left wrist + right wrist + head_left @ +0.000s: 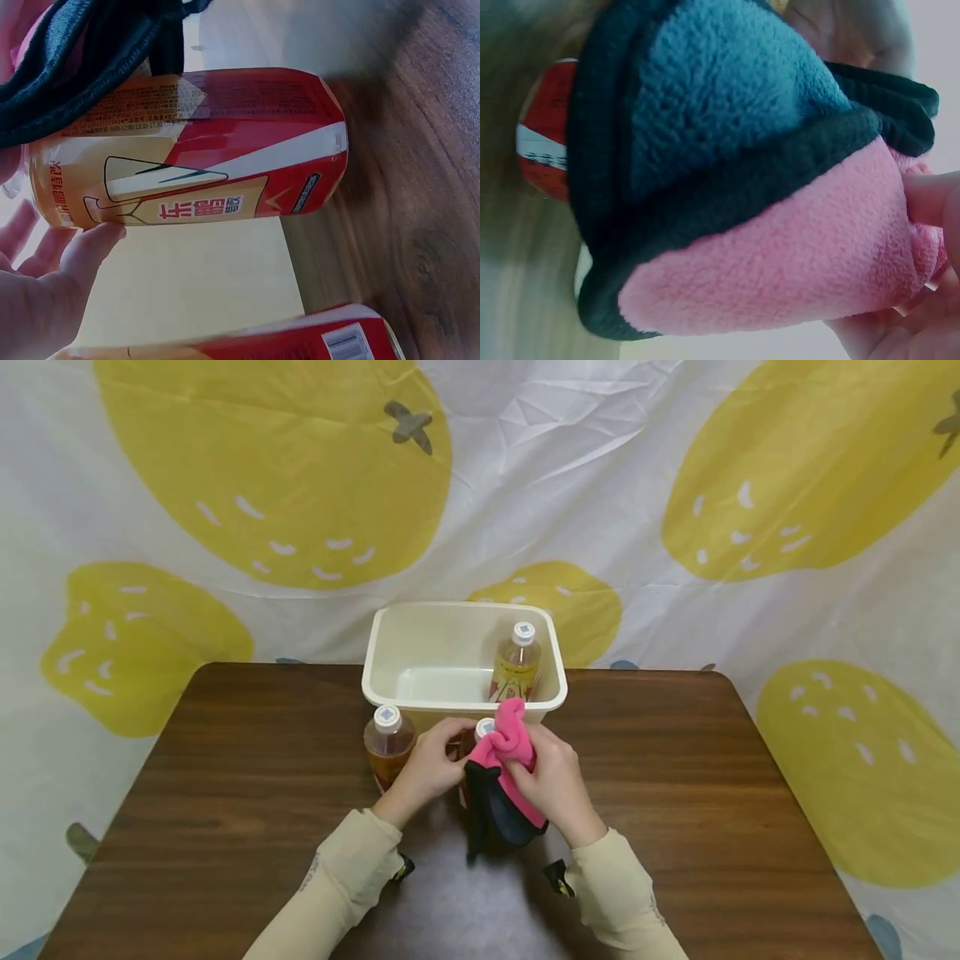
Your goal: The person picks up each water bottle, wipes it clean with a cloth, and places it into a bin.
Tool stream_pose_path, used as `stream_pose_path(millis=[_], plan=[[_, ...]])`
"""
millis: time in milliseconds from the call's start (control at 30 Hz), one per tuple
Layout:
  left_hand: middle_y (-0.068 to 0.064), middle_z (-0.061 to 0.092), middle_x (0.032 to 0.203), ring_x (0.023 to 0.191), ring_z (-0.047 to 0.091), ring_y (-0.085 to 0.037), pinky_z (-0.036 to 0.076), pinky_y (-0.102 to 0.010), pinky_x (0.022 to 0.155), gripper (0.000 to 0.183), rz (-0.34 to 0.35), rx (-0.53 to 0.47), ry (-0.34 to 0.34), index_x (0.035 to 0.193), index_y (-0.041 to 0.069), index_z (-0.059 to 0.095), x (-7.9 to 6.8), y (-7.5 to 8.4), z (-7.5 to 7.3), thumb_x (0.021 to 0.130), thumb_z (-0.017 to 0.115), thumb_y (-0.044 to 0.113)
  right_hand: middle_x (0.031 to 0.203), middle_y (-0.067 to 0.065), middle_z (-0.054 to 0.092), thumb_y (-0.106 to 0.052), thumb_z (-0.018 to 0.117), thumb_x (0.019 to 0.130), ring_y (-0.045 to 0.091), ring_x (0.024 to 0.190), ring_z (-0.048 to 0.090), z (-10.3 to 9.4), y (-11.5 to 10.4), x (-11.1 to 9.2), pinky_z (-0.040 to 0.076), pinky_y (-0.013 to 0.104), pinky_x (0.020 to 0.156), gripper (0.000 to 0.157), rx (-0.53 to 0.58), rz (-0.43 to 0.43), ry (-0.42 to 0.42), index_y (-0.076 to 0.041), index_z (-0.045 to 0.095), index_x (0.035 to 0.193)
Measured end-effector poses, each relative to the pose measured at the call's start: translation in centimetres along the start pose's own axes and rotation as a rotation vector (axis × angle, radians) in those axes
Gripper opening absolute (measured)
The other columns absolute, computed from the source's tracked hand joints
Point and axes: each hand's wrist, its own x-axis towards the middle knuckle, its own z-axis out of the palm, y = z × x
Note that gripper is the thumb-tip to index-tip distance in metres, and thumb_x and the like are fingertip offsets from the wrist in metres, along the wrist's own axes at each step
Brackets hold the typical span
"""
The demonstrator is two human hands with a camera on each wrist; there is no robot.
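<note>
A bottle [247,150] with a red and cream label stands upright at the bin's front, its white cap [484,727] showing beside the cloth. My left hand [427,770] holds this bottle's upper part from the left, thumb against the label in the left wrist view. My right hand [558,779] grips a pink cloth [512,737] with a dark blue side and black edging. The bunched cloth [780,247] lies against the bottle's right side and hangs down in front of it, hiding much of it in the head view.
A cream plastic bin [405,702] stands at the table's back edge with one yellow-labelled bottle [515,670] upright inside, on the right. Another bottle [389,750] stands left of my left hand. Behind the wooden table [225,793] hangs a fruit-patterned sheet [315,627].
</note>
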Motion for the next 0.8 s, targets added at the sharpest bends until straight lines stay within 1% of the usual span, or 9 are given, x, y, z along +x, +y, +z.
stream_pose_path(millis=[133, 233, 300, 367, 467, 567, 633, 733, 800], plan=[[-0.013, 0.062, 0.096, 0.081, 0.055, -0.022, 0.050, -0.035, 0.070, 0.032, 0.010, 0.014, 0.004, 0.103, 0.001, 0.063, -0.1, 0.2, 0.1, 0.071, 0.068, 0.001, 0.080, 0.009, 0.063, -0.002, 0.072, 0.069, 0.023, 0.069, 0.060, 0.4, 0.4, -1.0, 0.050, 0.036, 0.065, 0.018, -0.018, -0.005, 0.046, -0.002, 0.061, 0.083], [-0.012, 0.062, 0.096, 0.081, 0.055, -0.021, 0.050, -0.035, 0.070, 0.032, 0.030, 0.026, 0.019, 0.102, 0.001, 0.063, -0.2, 0.1, 0.3, 0.071, 0.069, 0.002, 0.080, 0.010, 0.064, 0.001, 0.070, 0.067, 0.024, 0.069, 0.062, 0.7, 0.6, -1.8, 0.050, 0.037, 0.063, 0.018, -0.046, -0.018, 0.076, 0.000, 0.061, 0.083], [-0.012, 0.062, 0.096, 0.081, 0.055, -0.021, 0.049, -0.034, 0.070, 0.032, 0.042, 0.031, 0.027, 0.102, 0.001, 0.064, -0.2, 0.1, 0.4, 0.071, 0.070, 0.004, 0.078, 0.011, 0.064, 0.001, 0.070, 0.067, 0.025, 0.067, 0.062, 1.0, 0.8, -2.3, 0.050, 0.037, 0.061, 0.018, -0.057, -0.010, 0.090, 0.000, 0.061, 0.083], [-0.012, 0.062, 0.097, 0.082, 0.055, -0.021, 0.049, -0.033, 0.069, 0.032, 0.041, 0.023, 0.030, 0.102, 0.001, 0.064, -0.2, 0.1, 0.4, 0.072, 0.072, 0.006, 0.074, 0.012, 0.063, 0.002, 0.069, 0.066, 0.026, 0.064, 0.061, 1.3, 1.1, -2.8, 0.050, 0.039, 0.059, 0.018, -0.061, -0.001, 0.094, 0.000, 0.060, 0.081], [-0.012, 0.062, 0.098, 0.083, 0.055, -0.022, 0.049, -0.033, 0.070, 0.032, 0.020, 0.001, 0.022, 0.103, 0.001, 0.063, -0.2, 0.2, 0.4, 0.073, 0.073, 0.009, 0.069, 0.011, 0.062, 0.003, 0.069, 0.064, 0.027, 0.060, 0.059, 2.4, 2.0, -3.8, 0.047, 0.039, 0.055, 0.017, -0.062, 0.061, 0.051, -0.003, 0.058, 0.077], [-0.013, 0.062, 0.102, 0.085, 0.055, -0.021, 0.049, -0.033, 0.071, 0.034, -0.008, -0.004, -0.004, 0.105, 0.001, 0.062, -0.3, 0.2, 0.4, 0.074, 0.073, 0.011, 0.069, 0.010, 0.063, 0.003, 0.068, 0.063, 0.027, 0.060, 0.059, 3.9, 3.4, -5.3, 0.046, 0.039, 0.054, 0.017, -0.076, 0.143, -0.041, -0.004, 0.059, 0.076], [-0.013, 0.062, 0.103, 0.086, 0.055, -0.021, 0.048, -0.034, 0.073, 0.035, -0.021, -0.003, -0.016, 0.106, 0.001, 0.062, -0.3, 0.2, 0.4, 0.075, 0.073, 0.012, 0.068, 0.011, 0.063, 0.002, 0.068, 0.065, 0.028, 0.060, 0.059, 4.8, 4.3, -6.1, 0.046, 0.039, 0.054, 0.015, -0.073, 0.198, -0.087, -0.004, 0.059, 0.075], [-0.012, 0.061, 0.104, 0.088, 0.056, -0.022, 0.049, -0.035, 0.075, 0.035, -0.027, -0.004, -0.022, 0.107, 0.002, 0.061, -0.3, 0.1, 0.4, 0.075, 0.072, 0.013, 0.067, 0.011, 0.063, 0.000, 0.069, 0.066, 0.028, 0.059, 0.058, 5.5, 5.0, -6.6, 0.046, 0.038, 0.053, 0.014, -0.055, 0.214, -0.098, -0.004, 0.059, 0.075], [-0.013, 0.061, 0.104, 0.090, 0.056, -0.022, 0.049, -0.036, 0.075, 0.035, -0.016, 0.001, -0.018, 0.107, 0.002, 0.061, -0.3, 0.1, 0.4, 0.075, 0.072, 0.013, 0.065, 0.009, 0.061, 0.000, 0.071, 0.066, 0.024, 0.057, 0.056, 5.3, 5.0, -6.5, 0.045, 0.035, 0.052, 0.014, -0.038, 0.198, -0.081, -0.004, 0.059, 0.073]])
